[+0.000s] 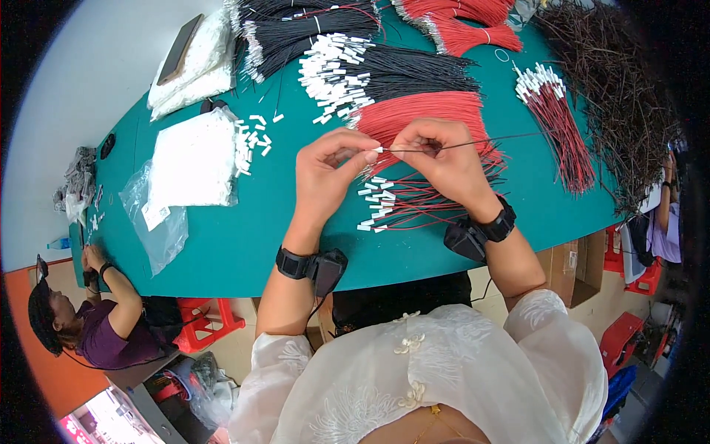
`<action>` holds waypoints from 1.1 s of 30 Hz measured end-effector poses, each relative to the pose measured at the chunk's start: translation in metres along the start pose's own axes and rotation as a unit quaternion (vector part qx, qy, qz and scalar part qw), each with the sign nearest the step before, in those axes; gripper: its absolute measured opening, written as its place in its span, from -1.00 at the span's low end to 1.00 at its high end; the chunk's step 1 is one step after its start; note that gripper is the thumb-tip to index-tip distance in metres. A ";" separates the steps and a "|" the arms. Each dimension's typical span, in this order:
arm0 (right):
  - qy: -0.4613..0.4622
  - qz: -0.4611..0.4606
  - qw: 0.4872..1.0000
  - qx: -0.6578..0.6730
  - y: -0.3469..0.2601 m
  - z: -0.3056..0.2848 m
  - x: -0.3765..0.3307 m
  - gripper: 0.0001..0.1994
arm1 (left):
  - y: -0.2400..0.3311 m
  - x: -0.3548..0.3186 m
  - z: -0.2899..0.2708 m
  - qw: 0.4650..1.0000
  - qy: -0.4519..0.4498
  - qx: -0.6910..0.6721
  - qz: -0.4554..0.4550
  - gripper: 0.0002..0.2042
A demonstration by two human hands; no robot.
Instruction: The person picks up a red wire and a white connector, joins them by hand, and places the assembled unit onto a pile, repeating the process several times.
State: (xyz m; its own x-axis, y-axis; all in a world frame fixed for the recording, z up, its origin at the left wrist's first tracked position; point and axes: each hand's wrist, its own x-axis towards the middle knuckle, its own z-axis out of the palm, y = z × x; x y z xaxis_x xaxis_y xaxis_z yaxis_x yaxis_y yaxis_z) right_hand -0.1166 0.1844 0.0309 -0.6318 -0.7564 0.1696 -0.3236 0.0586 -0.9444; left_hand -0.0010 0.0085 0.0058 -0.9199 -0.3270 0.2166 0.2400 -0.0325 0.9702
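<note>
between fingers (pixel 364 157), seemingly black wire (pixel 484 140)

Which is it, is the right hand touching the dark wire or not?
Touching: the head view shows the right hand pinching the dark wire between thumb and finger.

I am seeing bright, even light spreading across my green table (pixel 259 259), while the space beneath its near edge is lying in shadow. On my left, the white bag (pixel 192 163) is glaring almost to blank white. My left hand (pixel 325 166) and right hand (pixel 440 159) are showing fairly crisply, but the white connector (pixel 379 149) between them is appearing too small for detail. The fisheye is bowing the table edge, tilting the seated co-worker (pixel 103 322), and ringing my view with black
</note>
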 end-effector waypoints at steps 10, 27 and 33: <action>0.015 -0.022 0.999 -0.024 0.001 0.003 0.001 -0.95 | -0.002 0.000 0.002 0.999 0.017 -0.026 -0.026 -0.84; 0.015 -0.028 0.999 -0.042 0.001 0.004 0.001 -0.95 | -0.004 0.001 0.000 0.999 0.013 -0.011 -0.047 -0.87; 0.023 -0.025 0.997 -0.062 -0.003 0.007 0.000 -0.94 | -0.003 -0.001 0.004 0.999 0.013 0.036 -0.026 -0.87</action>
State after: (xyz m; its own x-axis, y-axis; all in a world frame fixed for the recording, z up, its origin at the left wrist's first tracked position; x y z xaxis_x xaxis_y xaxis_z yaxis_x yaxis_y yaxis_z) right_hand -0.1110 0.1799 0.0319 -0.6431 -0.7302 0.2306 -0.4385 0.1043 -0.8926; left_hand -0.0022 0.0130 0.0033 -0.9215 -0.3520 0.1642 0.1687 0.0182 0.9855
